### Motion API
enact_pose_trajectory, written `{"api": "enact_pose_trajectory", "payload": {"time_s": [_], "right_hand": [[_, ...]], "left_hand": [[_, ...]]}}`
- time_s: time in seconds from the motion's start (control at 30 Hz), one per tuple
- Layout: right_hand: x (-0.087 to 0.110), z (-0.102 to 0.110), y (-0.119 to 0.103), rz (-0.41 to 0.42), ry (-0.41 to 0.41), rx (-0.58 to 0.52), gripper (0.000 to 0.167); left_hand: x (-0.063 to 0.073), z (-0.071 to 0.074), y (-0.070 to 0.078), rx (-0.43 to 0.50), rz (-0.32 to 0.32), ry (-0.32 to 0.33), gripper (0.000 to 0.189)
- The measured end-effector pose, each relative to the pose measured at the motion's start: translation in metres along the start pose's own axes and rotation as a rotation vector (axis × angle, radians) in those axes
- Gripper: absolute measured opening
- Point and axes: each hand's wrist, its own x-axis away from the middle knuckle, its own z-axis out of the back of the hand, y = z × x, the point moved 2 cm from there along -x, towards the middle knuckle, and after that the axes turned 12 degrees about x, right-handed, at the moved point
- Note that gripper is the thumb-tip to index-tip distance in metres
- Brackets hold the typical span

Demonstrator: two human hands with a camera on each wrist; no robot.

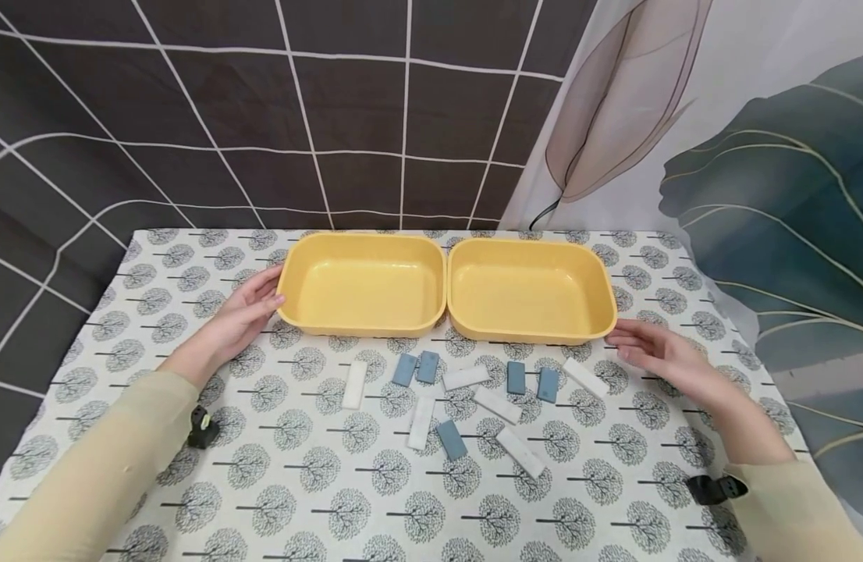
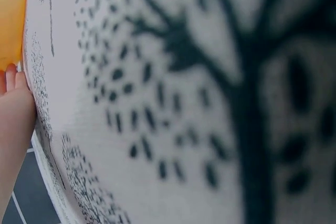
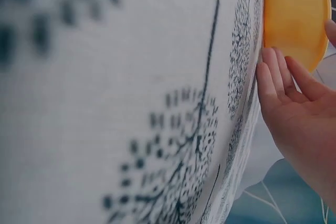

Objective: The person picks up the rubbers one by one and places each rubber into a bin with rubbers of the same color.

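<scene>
Two yellow plastic bins stand side by side on the tree-print cloth in the head view, the left bin [image 1: 361,327] and the right bin [image 1: 530,334] meeting at their short ends. My left hand [image 1: 245,312] rests against the left bin's outer end, its thumb by the rim. At the far end of the right bin my right hand [image 1: 659,355] has its fingers extended to the wall; the right wrist view shows this hand [image 3: 299,108] with straight fingers beside the yellow side. Only part of the left hand [image 2: 14,108] shows in the left wrist view.
In front of the bins lie several flat white blocks [image 1: 355,385] and several shorter blue-grey blocks [image 1: 452,440], scattered on the cloth [image 1: 298,484]. A dark gridded curtain [image 1: 347,109] hangs behind the table, with a leaf-patterned one [image 1: 775,179] on the right.
</scene>
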Motion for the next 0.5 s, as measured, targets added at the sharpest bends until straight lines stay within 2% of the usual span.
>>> {"api": "enact_pose_trajectory", "payload": {"time_s": [0.2,0.5], "right_hand": [[0.006,-0.009,-0.006,0.044,-0.007,-0.008,0.052],[0.004,-0.022,-0.011,0.11,-0.016,0.034,0.045]], "left_hand": [[0.001,-0.002,0.001,-0.001,-0.011,-0.002,0.076],[0.001,-0.002,-0.001,0.014,-0.036,-0.011,0.074]]}}
